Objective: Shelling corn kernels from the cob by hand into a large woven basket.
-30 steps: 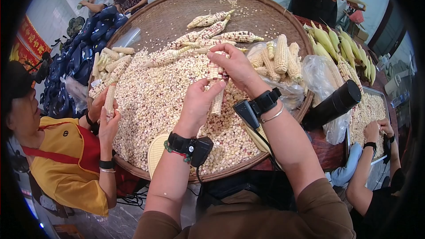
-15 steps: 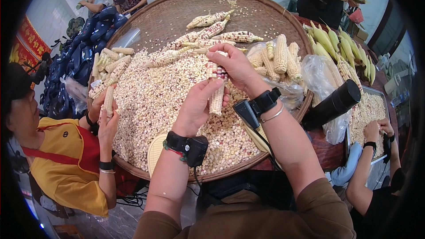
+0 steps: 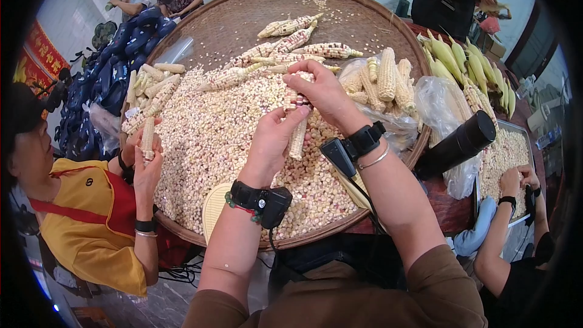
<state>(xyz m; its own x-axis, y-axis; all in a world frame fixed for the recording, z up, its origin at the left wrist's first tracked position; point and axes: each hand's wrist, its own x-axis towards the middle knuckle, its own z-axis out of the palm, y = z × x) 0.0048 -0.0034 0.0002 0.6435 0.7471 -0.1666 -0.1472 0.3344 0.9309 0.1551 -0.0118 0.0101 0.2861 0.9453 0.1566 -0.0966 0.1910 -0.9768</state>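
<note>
A partly shelled corn cob stands tilted between my two hands over a bed of loose kernels. My left hand is wrapped round its lower part, the thumb lying across the front. Fingers of my right hand close on the upper part, covering much of it. Dark purple kernels show in a narrow patch between the hands, and the lower end is bare. Beyond them, several speckled ears lie on the big round woven tray.
Stripped cobs are heaped right of my hands, more at the left. A black cylindrical bottle leans by the tray's right rim, near husked ears. A co-worker's hands hold a cob at the left; another's work at right.
My right fingers have shifted slightly on the upper cob, and fewer purple kernels show between my hands. The left co-worker's cob has tilted a little.
</note>
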